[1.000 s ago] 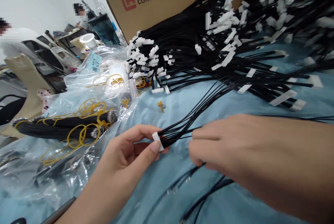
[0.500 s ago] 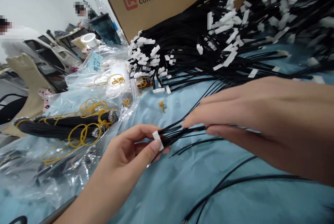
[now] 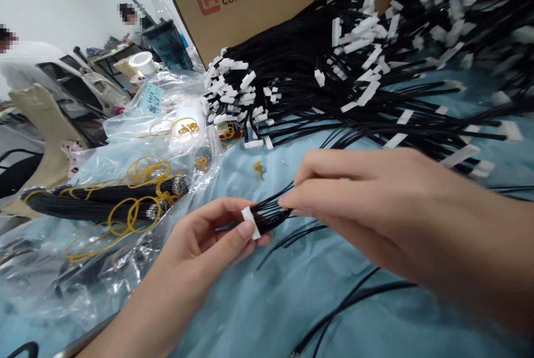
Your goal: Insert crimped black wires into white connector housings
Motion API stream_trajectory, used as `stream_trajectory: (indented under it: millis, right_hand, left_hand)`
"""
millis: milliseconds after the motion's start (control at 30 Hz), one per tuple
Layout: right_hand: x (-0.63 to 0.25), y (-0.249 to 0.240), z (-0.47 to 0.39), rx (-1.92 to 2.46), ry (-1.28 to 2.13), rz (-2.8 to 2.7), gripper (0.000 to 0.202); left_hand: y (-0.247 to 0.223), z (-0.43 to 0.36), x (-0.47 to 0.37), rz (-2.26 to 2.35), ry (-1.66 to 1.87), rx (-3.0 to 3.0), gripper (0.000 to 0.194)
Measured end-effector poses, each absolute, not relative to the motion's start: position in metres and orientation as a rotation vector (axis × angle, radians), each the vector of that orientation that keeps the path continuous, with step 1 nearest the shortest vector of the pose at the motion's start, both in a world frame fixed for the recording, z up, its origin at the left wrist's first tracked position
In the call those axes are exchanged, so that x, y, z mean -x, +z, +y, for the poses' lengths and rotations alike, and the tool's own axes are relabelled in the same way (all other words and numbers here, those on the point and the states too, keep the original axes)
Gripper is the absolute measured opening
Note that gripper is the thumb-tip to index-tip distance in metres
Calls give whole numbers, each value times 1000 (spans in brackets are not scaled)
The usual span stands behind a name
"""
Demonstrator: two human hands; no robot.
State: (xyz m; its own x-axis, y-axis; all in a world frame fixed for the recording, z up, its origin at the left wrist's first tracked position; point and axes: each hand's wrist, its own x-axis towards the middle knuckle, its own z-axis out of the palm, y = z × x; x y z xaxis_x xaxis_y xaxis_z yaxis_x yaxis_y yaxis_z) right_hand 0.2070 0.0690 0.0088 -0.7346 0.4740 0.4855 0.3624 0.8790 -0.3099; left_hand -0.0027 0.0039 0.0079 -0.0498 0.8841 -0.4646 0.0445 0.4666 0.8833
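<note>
Connector (image 3: pixel 251 223), white and slotted, is held just below the centre of the frame. It is gripped between the left hand's (image 3: pixel 204 249) thumb and fingers, and black wires (image 3: pixel 270 214) are fanned from its right side. Compared with half a second ago, the connector has been turned slightly so its slotted edge is better shown, and the wire tip seen beneath it no longer shows. The right hand (image 3: pixel 359 202) has been drawn in closer, its fingers closed in a pinch on the wires; the exact strand is hidden. Wire-by-wire handling at the connector is suggested; seating cannot be confirmed.

Loose wires (image 3: pixel 298 234) are seen just below the pinch, and a thicker loose bundle (image 3: pixel 354 303) at bottom right. Most room for moving is judged to lie at bottom centre, on the blue-covered tabletop (image 3: pixel 233 316). The left side is bounded by crinkled plastic (image 3: pixel 125 269) and yellow-tied bundles (image 3: pixel 95 207), the top by the harness pile (image 3: pixel 300 63) and carton (image 3: pixel 250 10). The tabletop's near edge cannot be made out.
</note>
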Motion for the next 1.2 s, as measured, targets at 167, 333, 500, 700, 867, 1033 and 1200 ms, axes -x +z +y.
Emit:
stream_trajectory:
  millis: [167,333,500,700,867,1033,1200]
  right_hand:
    - [-199,-4,60,525,234,-2534,17]
    - [-195,-4,57,530,183,-2526,16]
    - [-196,-5,57,439,253,-2526,19]
    - [-195,-2,57,421,271,-2572,17]
    - [-196,0,56,437,223,-2617,15]
    - [-194,-2,54,434,255,-2599,14]
    - [-190,-8,54,426,277,-2554,14]
  left_hand:
    - [9,3,-1,1440,839,-1001,9]
    - [7,4,-5,1448,838,-1055,8]
    - [7,4,-6,1487,812,-1109,10]
    - [8,0,-6,1520,802,-1190,6]
    - [8,-1,-7,1573,833,-1240,8]
    - [6,-1,-7,1570,858,-1316,21]
    - [9,-1,-11,1501,841,-1360,22]
